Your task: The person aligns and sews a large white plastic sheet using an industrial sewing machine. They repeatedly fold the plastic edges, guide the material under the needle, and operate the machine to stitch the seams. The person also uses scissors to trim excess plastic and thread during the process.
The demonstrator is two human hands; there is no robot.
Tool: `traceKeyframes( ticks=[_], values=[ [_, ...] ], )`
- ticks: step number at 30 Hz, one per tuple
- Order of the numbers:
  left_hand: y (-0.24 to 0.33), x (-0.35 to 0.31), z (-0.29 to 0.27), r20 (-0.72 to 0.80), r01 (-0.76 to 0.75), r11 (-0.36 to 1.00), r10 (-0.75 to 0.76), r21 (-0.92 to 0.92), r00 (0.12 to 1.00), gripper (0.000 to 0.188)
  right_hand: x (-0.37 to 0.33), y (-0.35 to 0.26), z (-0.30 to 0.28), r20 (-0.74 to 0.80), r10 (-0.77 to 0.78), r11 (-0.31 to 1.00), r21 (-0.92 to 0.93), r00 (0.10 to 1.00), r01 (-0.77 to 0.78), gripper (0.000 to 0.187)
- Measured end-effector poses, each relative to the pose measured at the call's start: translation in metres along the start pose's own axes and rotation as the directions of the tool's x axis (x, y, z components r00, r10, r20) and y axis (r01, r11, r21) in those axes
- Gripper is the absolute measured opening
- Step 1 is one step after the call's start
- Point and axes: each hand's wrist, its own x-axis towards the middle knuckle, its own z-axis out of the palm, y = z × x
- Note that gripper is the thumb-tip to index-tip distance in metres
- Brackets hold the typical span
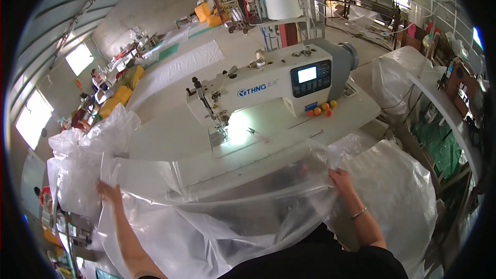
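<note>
A large clear plastic sheet (206,227) stretches across the front of the sewing table and hangs toward my body in folds. My right hand (341,180) is closed on its edge at the right, with a bracelet on that wrist. Over at the left, my left hand (108,192) has its fingers bent on the sheet's other side, close to a bunched heap of clear plastic (82,155). Beyond the sheet stands a white industrial sewing machine (268,80), its lamp lighting the needle area. Neither hand touches the machine.
Orange and yellow small balls (325,107) sit by the machine's base. More clear plastic (398,191) drapes at the right. A large white thread cone (282,3) stands behind the machine. Far left, a person (98,81) is near yellow bundles (121,94).
</note>
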Motion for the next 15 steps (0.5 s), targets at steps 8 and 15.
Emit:
traceKeyframes(
  ticks=[8,15],
  values=[
    [0.238,-0.244,-0.131,-0.23,-0.337,-0.205,0.973,-0.919,0.035,0.052,-0.038,-0.012,0.03,0.142,0.097,0.978,0.168,0.985,-0.121,0.024],
    [0.328,-0.297,-0.153,-0.1,-0.728,-0.137,0.991,-0.672,-0.094,0.07,-0.051,-0.02,0.032,0.246,0.105,0.96,0.228,0.964,-0.163,0.025]
  ],
)
